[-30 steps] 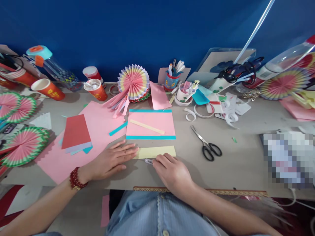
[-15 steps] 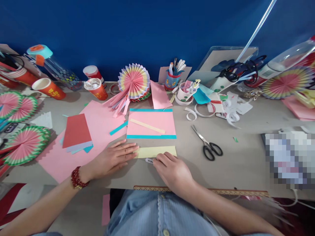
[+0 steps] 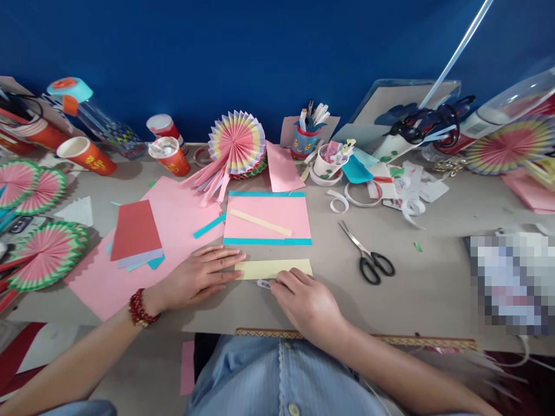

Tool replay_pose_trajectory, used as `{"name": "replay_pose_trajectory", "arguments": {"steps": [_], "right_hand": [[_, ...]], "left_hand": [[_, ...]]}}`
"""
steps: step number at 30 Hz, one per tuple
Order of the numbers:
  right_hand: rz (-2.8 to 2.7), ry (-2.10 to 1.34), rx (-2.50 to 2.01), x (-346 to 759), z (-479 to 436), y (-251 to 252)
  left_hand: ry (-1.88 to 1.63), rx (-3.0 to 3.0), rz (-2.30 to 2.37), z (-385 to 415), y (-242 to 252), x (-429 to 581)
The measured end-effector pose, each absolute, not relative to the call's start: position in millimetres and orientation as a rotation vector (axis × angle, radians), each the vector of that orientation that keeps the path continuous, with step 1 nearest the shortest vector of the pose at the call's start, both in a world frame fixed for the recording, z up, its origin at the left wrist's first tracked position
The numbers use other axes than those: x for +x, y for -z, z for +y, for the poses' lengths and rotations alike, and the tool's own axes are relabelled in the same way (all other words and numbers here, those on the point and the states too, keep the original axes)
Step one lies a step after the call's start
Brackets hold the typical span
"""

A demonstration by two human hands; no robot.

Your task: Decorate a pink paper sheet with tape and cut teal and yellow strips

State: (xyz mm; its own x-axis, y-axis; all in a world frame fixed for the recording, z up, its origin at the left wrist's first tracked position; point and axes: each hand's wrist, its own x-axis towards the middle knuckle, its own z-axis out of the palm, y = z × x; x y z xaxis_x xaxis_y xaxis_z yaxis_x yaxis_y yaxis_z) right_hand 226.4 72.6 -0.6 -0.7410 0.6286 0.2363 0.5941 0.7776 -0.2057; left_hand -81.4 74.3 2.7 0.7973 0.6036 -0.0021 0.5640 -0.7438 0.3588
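My left hand (image 3: pixel 202 276) lies flat, fingers stretched out, with its fingertips on the left end of a pale yellow paper strip (image 3: pixel 274 267). My right hand (image 3: pixel 307 297) is closed around a small, slim white tool (image 3: pixel 263 283) just below the strip's lower edge; its kind is unclear, since most of it is hidden in the fingers. The right knuckles rest over the strip's lower right part. Above the strip lies a pink paper sheet (image 3: pixel 260 224) with blue bands along its top and bottom edges. A narrow cream strip (image 3: pixel 261 222) lies slantwise on it.
Black-handled scissors (image 3: pixel 366 254) lie to the right. Large pink paper (image 3: pixel 186 202) and a red sheet (image 3: pixel 136 231) lie at left. Folded paper fans (image 3: pixel 236 141), paper cups (image 3: pixel 170 157) and a pen holder (image 3: pixel 304 141) line the blue wall. Paper scraps (image 3: pixel 407 190) lie at back right.
The view has shifted very slightly. Both hands stay in nearly the same place, the left still on the strip and the right still around the white tool.
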Motion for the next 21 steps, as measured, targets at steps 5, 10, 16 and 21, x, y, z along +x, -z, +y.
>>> {"name": "replay_pose_trajectory", "arguments": {"steps": [5, 10, 16, 21], "right_hand": [[-2.689, -0.156, -0.911, 227.3, 73.2, 0.0], [-2.686, -0.129, -0.899, 228.3, 73.2, 0.0], [-2.705, -0.143, -0.884, 229.4, 72.3, -2.2], [-2.703, -0.168, -0.904, 226.9, 70.4, -0.9]], "left_hand": [[-0.186, 2.625, 0.899, 74.9, -2.3, -80.8], [-0.229, 2.6, 0.896, 75.3, -1.7, -80.1], [-0.209, 2.6, 0.911, 74.3, -2.1, -80.2], [-0.22, 2.58, 0.91, 74.1, -3.9, -79.7]]}}
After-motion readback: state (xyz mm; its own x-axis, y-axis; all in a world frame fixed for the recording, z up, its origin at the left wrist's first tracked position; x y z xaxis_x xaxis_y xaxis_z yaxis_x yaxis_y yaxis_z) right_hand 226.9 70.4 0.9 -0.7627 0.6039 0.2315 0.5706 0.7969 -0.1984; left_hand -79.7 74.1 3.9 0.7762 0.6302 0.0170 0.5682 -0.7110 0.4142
